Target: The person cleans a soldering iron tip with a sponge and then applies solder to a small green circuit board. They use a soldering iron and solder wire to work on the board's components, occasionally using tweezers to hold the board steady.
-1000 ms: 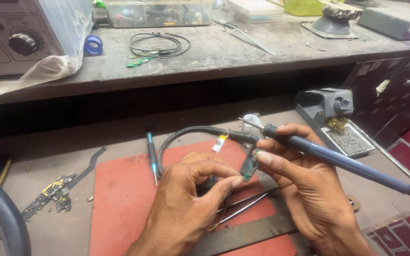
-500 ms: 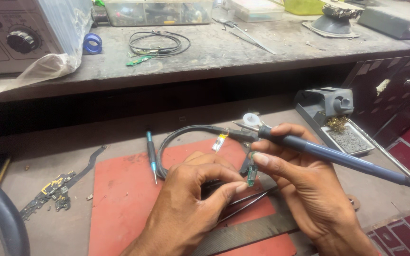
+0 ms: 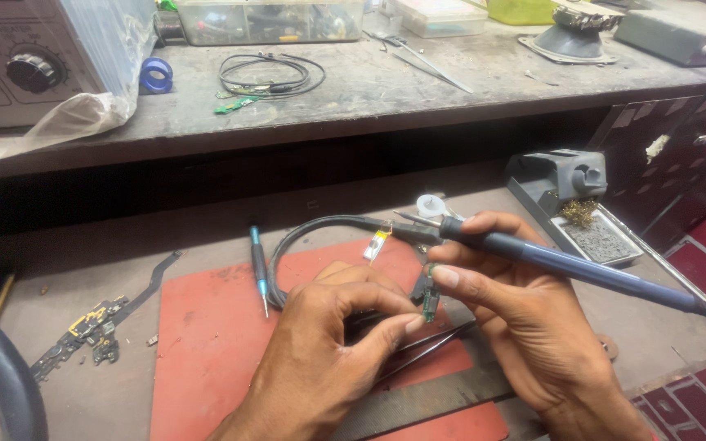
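The left hand (image 3: pixel 328 359) and right hand (image 3: pixel 525 327) pinch a small green board (image 3: pixel 431 300) over the red mat (image 3: pixel 214 343); the right also grips a soldering iron (image 3: pixel 582 269), tip pointing left.

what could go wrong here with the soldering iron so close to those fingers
The right hand holds the soldering iron while also pinching the small green board with the left hand. The tip points past the fingers, so a slip might burn one. The board is tiny and held only at the fingertips, so it may twist or drop. The tip also sits near the black cable, which might scorch.
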